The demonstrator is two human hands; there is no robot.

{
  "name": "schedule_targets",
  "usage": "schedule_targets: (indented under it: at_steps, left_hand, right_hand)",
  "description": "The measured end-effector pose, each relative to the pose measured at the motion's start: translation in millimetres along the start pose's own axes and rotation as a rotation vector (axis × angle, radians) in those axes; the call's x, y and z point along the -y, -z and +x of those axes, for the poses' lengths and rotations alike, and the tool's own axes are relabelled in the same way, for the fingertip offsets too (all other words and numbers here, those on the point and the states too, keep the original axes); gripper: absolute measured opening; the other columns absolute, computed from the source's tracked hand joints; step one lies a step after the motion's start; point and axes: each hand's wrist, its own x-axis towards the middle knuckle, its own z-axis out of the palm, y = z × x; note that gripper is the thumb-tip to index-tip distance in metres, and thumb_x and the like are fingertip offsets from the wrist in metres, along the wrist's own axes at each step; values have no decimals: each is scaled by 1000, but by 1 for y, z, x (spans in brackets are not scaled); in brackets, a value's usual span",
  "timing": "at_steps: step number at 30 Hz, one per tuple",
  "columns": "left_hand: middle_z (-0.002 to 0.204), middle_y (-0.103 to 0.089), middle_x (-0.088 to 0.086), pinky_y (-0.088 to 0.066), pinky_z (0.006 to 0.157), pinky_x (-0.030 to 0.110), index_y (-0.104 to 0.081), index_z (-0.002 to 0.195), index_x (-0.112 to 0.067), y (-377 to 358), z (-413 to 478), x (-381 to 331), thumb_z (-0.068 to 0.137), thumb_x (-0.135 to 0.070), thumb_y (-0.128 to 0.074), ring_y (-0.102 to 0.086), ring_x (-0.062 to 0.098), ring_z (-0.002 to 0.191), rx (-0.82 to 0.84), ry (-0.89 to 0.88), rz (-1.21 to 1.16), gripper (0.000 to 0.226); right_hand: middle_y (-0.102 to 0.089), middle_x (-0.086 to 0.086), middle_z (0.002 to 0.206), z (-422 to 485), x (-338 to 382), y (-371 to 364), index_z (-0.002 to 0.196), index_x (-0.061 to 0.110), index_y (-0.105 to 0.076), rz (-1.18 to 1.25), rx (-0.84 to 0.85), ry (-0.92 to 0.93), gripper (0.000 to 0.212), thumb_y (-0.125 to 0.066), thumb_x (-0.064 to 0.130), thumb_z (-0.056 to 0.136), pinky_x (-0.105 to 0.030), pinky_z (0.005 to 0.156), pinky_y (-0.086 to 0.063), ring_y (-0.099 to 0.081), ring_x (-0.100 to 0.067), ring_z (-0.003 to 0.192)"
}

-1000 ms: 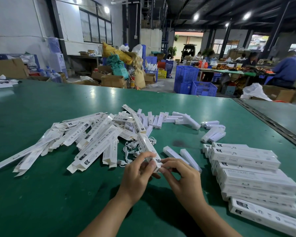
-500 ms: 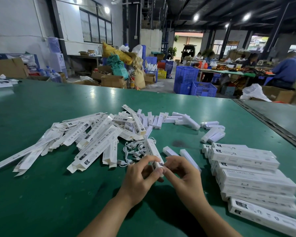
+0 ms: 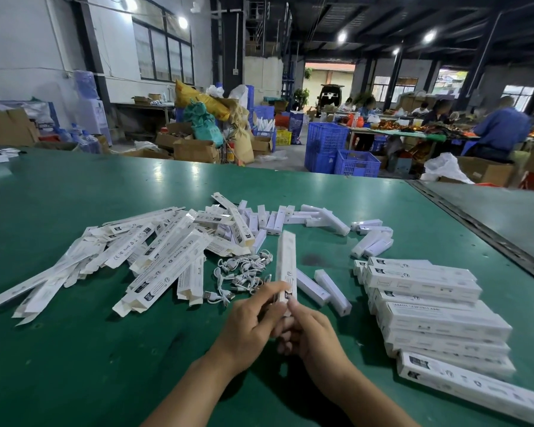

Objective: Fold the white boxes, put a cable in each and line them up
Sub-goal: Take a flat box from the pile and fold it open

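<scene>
Both hands hold one long white box [image 3: 285,263] by its near end, the box pointing away from me over the green table [image 3: 74,365]. My left hand [image 3: 253,318] grips it from the left, my right hand [image 3: 309,331] from the right with a fingertip at the end flap. A tangle of white cables [image 3: 244,272] lies just left of the box. Flat unfolded boxes [image 3: 154,257] are heaped further left. Filled boxes [image 3: 429,303] lie side by side in a row on the right.
Small white lamp sticks [image 3: 321,285] lie beside the held box and more [image 3: 290,217] are scattered behind the heap. A metal seam [image 3: 475,229] runs along the table's right side. Blue crates [image 3: 339,155], cartons and seated people fill the floor beyond the far edge.
The held box has swung from leaning left to pointing nearly straight away from me. Both hands have closed in tighter on its near end.
</scene>
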Motion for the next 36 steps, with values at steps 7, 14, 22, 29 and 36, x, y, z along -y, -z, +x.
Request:
schedule_targets:
  at_steps: [7,14,22,29,36]
  left_hand:
    - [152,-31,-31,-47,104,33,-2,150,-57,-6,-3,-3,86,-61,-53,-58,8,121,231,90,-107,82]
    - [151,-33,-15,-45,104,31,12,139,-66,-5,0,8,75,-81,-52,-61,-4,106,235,181,65,91]
    - [142,-42,-13,-46,103,28,8,140,-61,-7,1,13,81,-55,-65,-64,2,102,205,223,28,94]
    - [136,-48,-14,-42,93,8,4,143,-55,-8,2,16,91,-30,-71,-64,0,103,215,231,57,94]
    - [132,-50,-15,-41,90,5,0,144,-51,-9,2,15,90,-29,-71,-63,-2,102,220,256,65,92]
  right_hand:
    - [-75,-9,83,-10,-8,8,94,13,-74,-161,-201,221,22,-64,33,88,-24,58,-50,-65,-19,68]
    - [-75,4,95,-7,5,13,98,16,-64,-111,-616,353,41,-59,52,80,-31,57,-52,-74,-25,68]
    - [-76,5,98,-2,10,26,101,13,-64,97,-769,241,26,-58,37,96,-24,52,-55,-75,-26,73]
    - [-77,0,91,-4,14,25,97,9,-62,227,-796,227,28,-64,37,92,-23,51,-55,-75,-26,75]
    - [-75,-10,79,-5,22,29,89,7,-61,303,-810,209,45,-64,52,82,-24,45,-54,-74,-27,67]
